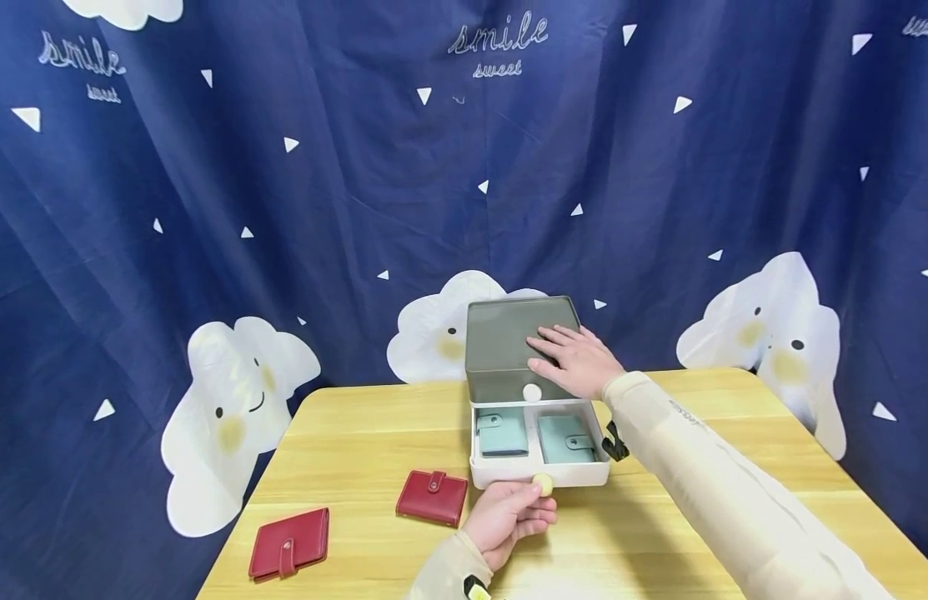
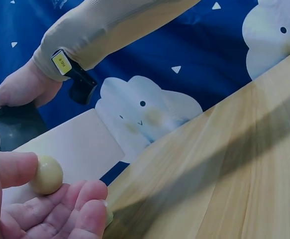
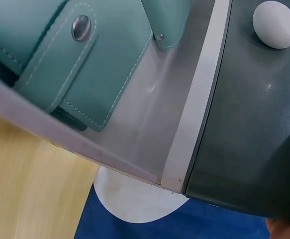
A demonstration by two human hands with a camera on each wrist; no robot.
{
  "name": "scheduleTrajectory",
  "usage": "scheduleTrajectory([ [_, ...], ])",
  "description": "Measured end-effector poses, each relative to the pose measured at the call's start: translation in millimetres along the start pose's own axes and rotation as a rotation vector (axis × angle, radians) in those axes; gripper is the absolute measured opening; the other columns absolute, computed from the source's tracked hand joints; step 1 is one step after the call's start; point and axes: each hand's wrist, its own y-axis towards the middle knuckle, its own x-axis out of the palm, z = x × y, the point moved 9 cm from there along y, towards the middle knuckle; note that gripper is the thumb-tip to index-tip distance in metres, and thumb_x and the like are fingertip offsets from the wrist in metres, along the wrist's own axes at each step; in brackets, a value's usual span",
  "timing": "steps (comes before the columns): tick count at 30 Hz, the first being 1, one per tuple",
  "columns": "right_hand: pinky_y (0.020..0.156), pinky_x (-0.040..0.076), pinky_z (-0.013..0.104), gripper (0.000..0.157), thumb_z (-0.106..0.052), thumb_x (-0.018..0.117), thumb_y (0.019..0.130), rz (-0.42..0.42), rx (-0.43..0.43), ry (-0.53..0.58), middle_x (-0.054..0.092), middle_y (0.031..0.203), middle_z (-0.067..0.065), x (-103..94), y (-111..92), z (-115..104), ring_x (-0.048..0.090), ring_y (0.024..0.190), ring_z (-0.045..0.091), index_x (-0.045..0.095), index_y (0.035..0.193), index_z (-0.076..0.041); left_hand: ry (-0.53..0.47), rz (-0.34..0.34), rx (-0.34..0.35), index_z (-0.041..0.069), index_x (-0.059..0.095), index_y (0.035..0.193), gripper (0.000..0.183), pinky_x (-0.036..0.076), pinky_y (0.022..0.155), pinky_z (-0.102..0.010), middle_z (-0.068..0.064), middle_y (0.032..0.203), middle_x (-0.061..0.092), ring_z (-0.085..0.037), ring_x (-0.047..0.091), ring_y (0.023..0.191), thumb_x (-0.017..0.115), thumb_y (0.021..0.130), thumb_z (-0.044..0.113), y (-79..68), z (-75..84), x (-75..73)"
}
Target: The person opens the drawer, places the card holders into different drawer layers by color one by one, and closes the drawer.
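Observation:
A small drawer box stands on the table, its dark grey upper part (image 1: 501, 333) bearing a white knob (image 1: 533, 392). Below that, a white drawer (image 1: 501, 475) is pulled out toward me. Two teal wallets with snap straps lie inside it, one wallet (image 1: 503, 433) on the left and another wallet (image 1: 563, 440) on the right, a divider between them. My left hand (image 1: 509, 521) pinches the pale yellow knob (image 2: 47, 175) on the drawer's front between thumb and fingers. My right hand (image 1: 576, 360) rests on the grey top with fingers extended.
Two red wallets lie left of the box: one wallet (image 1: 432, 497) near the drawer, the other wallet (image 1: 289, 543) farther left. The wooden table (image 1: 381, 425) ends at the back against a dark blue curtain (image 1: 343, 200) with cloud prints.

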Motion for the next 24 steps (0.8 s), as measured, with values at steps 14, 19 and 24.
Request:
scheduleTrajectory([
  [14,0.115,0.010,0.054,0.068,-0.067,0.027,0.095,0.002,0.000,0.008,0.037,0.152,0.002,-0.2,-1.1,0.6,0.026,0.142,0.026,0.043,0.146,-0.026,0.000,0.017,0.015,-0.006,0.063,0.107,0.028,0.055,0.067,-0.023,-0.014,0.091,0.070,-0.016,0.068,0.075,0.061,0.094,0.019,16.4,-1.0,-1.4],
  [19,0.115,0.010,0.053,0.068,-0.068,0.026,0.095,0.007,0.003,-0.005,0.037,0.152,0.001,-0.4,-1.0,1.5,0.026,0.142,0.025,0.043,0.146,-0.027,-0.018,0.024,0.028,-0.010,0.060,0.111,0.033,0.055,0.066,-0.022,-0.012,0.089,0.070,-0.015,0.068,0.075,0.060,0.094,0.018,25.2,0.7,-4.0],
  [24,0.114,0.013,0.055,0.067,-0.067,0.027,0.095,0.018,-0.008,-0.011,0.038,0.151,0.003,-1.8,-1.2,-0.3,0.027,0.142,0.027,0.044,0.145,-0.026,-0.026,0.033,0.036,-0.010,0.060,0.112,0.032,0.055,0.067,-0.022,-0.012,0.090,0.070,-0.015,0.068,0.075,0.060,0.094,0.017,31.9,2.1,-7.0],
])
